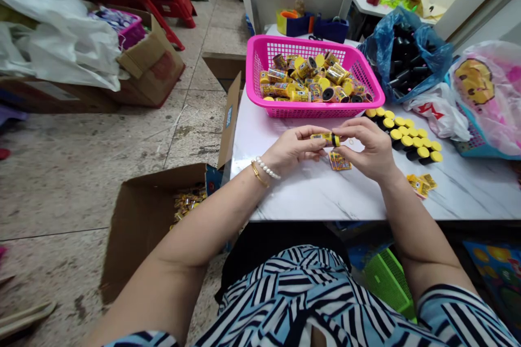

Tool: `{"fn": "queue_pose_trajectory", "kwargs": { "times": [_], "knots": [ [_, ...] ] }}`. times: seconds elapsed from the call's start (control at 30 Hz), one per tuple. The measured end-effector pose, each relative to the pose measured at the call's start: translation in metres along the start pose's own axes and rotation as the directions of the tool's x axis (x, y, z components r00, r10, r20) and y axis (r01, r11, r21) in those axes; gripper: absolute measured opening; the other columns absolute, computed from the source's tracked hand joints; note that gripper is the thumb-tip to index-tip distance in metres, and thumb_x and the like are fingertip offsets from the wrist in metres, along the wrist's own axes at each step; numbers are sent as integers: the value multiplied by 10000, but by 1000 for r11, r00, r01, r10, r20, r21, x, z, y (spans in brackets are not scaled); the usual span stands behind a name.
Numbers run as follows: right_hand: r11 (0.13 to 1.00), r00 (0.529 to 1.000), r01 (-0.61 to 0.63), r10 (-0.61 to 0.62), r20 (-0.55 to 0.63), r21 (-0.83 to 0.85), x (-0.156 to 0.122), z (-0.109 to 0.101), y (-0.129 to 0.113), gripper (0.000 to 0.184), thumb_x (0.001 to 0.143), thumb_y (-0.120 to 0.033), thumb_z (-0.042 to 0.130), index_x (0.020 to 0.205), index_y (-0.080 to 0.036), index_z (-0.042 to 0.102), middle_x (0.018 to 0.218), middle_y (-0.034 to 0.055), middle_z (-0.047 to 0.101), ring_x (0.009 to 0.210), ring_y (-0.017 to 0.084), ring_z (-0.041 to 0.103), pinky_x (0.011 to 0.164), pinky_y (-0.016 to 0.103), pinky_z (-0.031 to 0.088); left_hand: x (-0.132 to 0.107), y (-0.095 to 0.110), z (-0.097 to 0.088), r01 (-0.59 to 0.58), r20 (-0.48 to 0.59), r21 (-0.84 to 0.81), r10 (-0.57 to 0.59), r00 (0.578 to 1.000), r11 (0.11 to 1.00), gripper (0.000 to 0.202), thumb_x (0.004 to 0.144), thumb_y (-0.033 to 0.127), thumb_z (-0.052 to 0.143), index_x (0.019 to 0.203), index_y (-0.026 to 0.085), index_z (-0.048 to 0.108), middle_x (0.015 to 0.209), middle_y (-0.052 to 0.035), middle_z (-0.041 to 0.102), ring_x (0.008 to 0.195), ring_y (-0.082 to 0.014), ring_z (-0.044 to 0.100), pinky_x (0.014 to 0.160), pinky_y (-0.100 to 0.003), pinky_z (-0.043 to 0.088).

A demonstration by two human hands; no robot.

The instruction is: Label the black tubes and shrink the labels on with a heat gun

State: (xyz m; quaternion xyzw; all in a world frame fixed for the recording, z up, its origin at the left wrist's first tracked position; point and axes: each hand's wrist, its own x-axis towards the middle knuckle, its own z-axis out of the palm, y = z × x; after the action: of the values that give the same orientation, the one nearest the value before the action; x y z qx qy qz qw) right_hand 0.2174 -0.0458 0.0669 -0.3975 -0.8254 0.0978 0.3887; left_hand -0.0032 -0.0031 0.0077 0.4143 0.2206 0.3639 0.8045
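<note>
Between my two hands, above the marble-patterned table (293,195), is a small black tube (324,137) with a yellow label around it and a yellow cap. My left hand (295,146) grips its left part, fingers closed around it. The thumb and fingers of my right hand (368,146) pinch the capped right end. Just below the tube lies a small stack of yellow printed labels (340,161). More labels (422,184) lie right of my right wrist. Several black tubes with yellow caps (407,133) stand in rows beyond my right hand.
A pink basket (315,112) full of labelled tubes stands behind my hands. To its right are a blue bag of black tubes (407,59), a white bag (442,111) and a blue basket (482,143). An open cardboard box (138,227) sits left of the table.
</note>
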Motion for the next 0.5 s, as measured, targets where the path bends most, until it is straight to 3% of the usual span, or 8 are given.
{"fn": "queue_pose_trajectory", "kwargs": {
  "times": [0.2,0.37,0.43,0.5],
  "knots": [
    [999,998,-10,8,-56,-34,-17,14,4,349,913,-235,800,1249,-328,783,1169,50,769,1030,210,755,935,389,650,4,-2,-1,-39,-61,7,39,997,999,503,633,317,1031,1025,119,785,871,-56,769,694,-121,678,657,-242,531],
    [980,986,144,-153,-61,-137,-23,15,7,411,931,-160,729,1300,-338,758,1202,57,793,1082,243,773,970,441,664,3,1,0,70,-50,-48,-73,996,996,529,653,385,1026,1044,130,779,890,-65,772,742,-149,718,674,-256,552],
    [978,984,153,-165,-74,-145,-24,15,9,424,916,-153,743,1301,-330,758,1199,60,799,1078,246,777,970,441,666,3,0,0,35,-43,-17,-36,998,999,534,655,401,1027,1039,126,779,898,-65,773,729,-135,703,677,-251,546],
    [993,991,60,-72,-116,-104,-27,21,10,389,897,-190,784,1265,-314,777,1178,60,805,1049,240,781,965,428,666,3,-2,2,-43,-38,65,45,998,997,532,663,408,1024,1037,118,780,893,-58,771,705,-117,679,691,-247,541]
  ]
}}
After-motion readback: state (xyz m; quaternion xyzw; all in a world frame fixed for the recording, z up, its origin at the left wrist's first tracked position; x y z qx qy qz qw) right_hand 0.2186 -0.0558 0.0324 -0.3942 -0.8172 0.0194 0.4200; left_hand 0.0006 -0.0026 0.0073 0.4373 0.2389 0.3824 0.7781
